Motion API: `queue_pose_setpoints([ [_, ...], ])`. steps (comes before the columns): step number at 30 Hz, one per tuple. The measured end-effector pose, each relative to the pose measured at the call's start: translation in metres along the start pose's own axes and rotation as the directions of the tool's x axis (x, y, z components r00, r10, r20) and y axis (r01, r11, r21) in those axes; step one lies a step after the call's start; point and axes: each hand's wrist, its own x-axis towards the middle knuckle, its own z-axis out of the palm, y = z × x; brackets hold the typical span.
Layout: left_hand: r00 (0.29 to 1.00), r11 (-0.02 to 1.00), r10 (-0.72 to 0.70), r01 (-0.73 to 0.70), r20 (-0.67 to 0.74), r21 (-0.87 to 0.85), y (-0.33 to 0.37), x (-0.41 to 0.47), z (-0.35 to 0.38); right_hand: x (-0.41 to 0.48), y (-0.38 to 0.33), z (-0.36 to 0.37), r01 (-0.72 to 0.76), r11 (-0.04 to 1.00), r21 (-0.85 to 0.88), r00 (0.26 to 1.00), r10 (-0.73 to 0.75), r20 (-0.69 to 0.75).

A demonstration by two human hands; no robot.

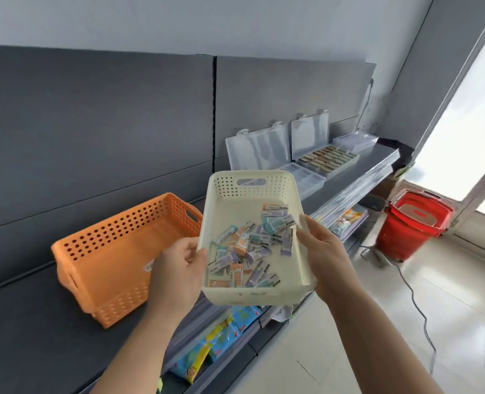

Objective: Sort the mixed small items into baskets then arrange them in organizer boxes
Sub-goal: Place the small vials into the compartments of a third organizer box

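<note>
Mid-frame, left hand (178, 268) and right hand (322, 251) grip the cream basket (227, 295) by its long rims (stiff, light; loose small packets (249, 245) will slide)

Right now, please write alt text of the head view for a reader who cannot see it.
Two hands hold a cream basket of small mixed packets by a dark shelf, the left hand on its left rim, the right hand on its right side. An orange basket sits on the shelf to the left; clear organizer boxes stand open behind.
</note>
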Motion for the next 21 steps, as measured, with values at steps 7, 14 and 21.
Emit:
queue_pose_setpoints([
  [7,0.999,0.990,-0.036,0.039,-0.027,0.132,-0.007,0.090,0.059,0.119,0.002,-0.014,-0.069,0.993,-0.093,0.997,0.071,0.026],
  [14,0.972,0.945,-0.204,0.226,-0.114,0.238,-0.013,0.154,0.093,0.213,0.005,-0.010,-0.141,0.980,-0.139,0.971,0.164,0.171],
  [21,0.904,0.872,-0.290,0.385,-0.315,0.303,-0.026,0.171,0.117,0.282,0.034,0.005,-0.143,0.964,-0.223,0.885,0.226,0.407],
])
